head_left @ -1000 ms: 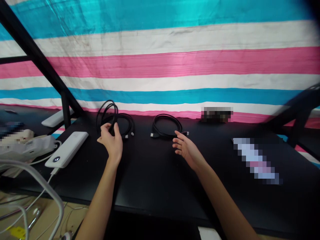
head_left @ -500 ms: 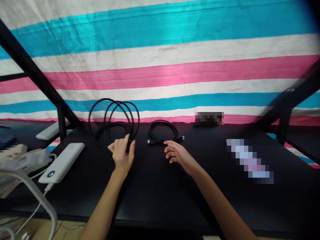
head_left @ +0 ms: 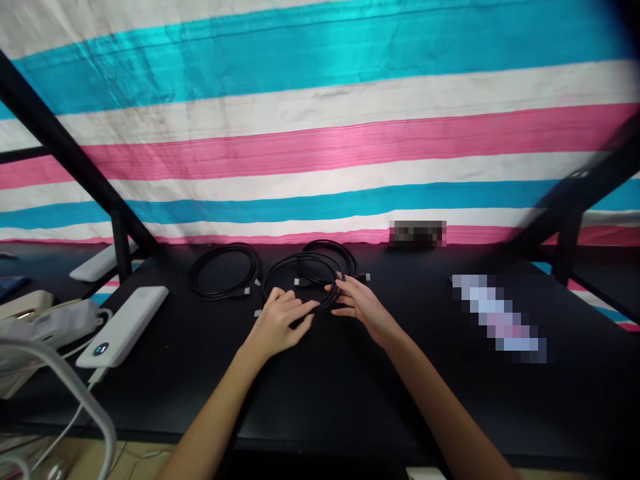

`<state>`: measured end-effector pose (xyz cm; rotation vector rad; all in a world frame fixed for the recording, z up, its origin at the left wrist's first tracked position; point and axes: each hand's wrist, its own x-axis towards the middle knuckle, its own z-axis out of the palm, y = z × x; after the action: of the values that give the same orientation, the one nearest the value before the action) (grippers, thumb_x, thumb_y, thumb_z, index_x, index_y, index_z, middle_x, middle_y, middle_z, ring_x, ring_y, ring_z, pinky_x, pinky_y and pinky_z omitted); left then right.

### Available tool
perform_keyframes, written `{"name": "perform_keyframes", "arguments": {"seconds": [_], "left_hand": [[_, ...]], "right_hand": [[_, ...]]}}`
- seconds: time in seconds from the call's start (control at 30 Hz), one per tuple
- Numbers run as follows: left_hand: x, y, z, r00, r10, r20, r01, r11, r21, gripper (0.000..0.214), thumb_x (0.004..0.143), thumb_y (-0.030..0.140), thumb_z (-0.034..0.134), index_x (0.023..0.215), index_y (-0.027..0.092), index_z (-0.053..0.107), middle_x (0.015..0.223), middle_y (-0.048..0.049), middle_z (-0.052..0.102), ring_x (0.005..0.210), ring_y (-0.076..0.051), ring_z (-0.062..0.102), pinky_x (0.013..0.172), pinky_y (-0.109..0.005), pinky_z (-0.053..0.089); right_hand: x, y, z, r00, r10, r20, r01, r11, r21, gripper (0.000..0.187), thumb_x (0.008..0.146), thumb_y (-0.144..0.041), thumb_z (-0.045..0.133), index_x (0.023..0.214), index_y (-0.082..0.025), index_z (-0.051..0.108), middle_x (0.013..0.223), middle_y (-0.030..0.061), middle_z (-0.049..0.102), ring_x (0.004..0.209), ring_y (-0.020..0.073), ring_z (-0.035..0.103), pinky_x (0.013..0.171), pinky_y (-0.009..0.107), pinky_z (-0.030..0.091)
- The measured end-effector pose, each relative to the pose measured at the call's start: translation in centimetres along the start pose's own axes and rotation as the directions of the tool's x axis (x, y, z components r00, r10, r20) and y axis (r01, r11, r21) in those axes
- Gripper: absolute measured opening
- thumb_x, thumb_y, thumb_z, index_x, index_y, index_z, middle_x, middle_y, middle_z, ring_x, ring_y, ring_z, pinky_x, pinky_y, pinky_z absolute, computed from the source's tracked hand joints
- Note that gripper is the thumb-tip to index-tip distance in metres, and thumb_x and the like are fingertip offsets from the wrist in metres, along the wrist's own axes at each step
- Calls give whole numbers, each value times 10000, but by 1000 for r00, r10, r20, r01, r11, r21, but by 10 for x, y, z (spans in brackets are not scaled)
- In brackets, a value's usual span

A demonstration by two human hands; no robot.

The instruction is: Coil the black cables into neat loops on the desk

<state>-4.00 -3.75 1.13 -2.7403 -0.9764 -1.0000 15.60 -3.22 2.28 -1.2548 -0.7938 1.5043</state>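
Note:
A coiled black cable (head_left: 300, 256) with a pale plug end is between my two hands, close to the table top. My left hand (head_left: 283, 320) grips the near left side of this coil, thumb and forefinger reaching along it. My right hand (head_left: 365, 308) has its fingers around the coil's right side. Just behind lies a second coiled cable (head_left: 327, 242), its two plug ends showing, partly covered by the held coil. To the left, a third coiled cable (head_left: 191, 272) rests flat, one plug toward my left hand.
A white power bank (head_left: 127, 323) with a plugged-in cord lies left on the black table (head_left: 320, 393). Beyond it are a power strip (head_left: 65, 323) and another white slab (head_left: 97, 262). Blurred items sit at right and back. Black frame bars slant up both sides before a striped sheet (head_left: 320, 147).
My left hand has moved right and lowered the cable coil from over the left coil to in front of the middle one. My right hand has come onto its right side.

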Motion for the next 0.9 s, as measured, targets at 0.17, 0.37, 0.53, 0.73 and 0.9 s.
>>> {"name": "perform_keyframes", "arguments": {"seconds": [0.17, 0.37, 0.53, 0.73, 0.9], "left_hand": [[3, 4, 0, 995, -102, -19, 101, 993, -59, 157, 850, 287, 603, 783, 223, 730, 550, 26, 636, 566, -131, 512, 634, -308, 361], [2, -9, -5, 851, -362, -382, 401, 916, 26, 231, 891, 240, 528, 742, 201, 700, 686, -24, 710, 675, -178, 560, 704, -359, 331], [1, -18, -9, 653, -535, -536, 622, 783, -25, 266, 833, 289, 608, 1080, 202, 659, 1083, -96, 670, 955, -254, 575, 819, -386, 371], [-1, -24, -4, 537, -804, -254, 662, 589, -463, 434, 811, 382, 618, 1190, 187, 542, 933, -73, 662, 799, -207, 612, 733, -339, 458], [2, -17, -7, 519, -853, -61, 570, 399, -718, 325, 884, 474, 482, 987, 188, 597, 488, 81, 459, 315, -75, 412, 349, -191, 306]], "right_hand": [[-3, 3, 4, 998, -54, 10, 55, 992, -116, 429, 733, -180, 692, 1145, -161, 576, 828, 48, 688, 751, 176, 674, 534, 236, 571], [4, 9, -2, 991, -130, -1, 128, 975, -182, 350, 765, -241, 631, 1114, -207, 633, 808, 19, 657, 698, 153, 663, 554, 235, 538], [9, 12, -8, 991, -129, 21, 131, 982, -135, 423, 739, -305, 663, 1158, -260, 623, 950, 39, 668, 840, 195, 666, 592, 255, 523], [8, 10, -7, 975, -201, 91, 206, 978, -47, 388, 690, -338, 729, 1059, -253, 647, 842, -10, 620, 747, 146, 625, 654, 298, 544], [3, 5, -1, 976, -218, 17, 217, 976, 35, 369, 655, -432, 760, 928, -203, 667, 725, -36, 571, 600, 97, 552, 588, 276, 557]]}}
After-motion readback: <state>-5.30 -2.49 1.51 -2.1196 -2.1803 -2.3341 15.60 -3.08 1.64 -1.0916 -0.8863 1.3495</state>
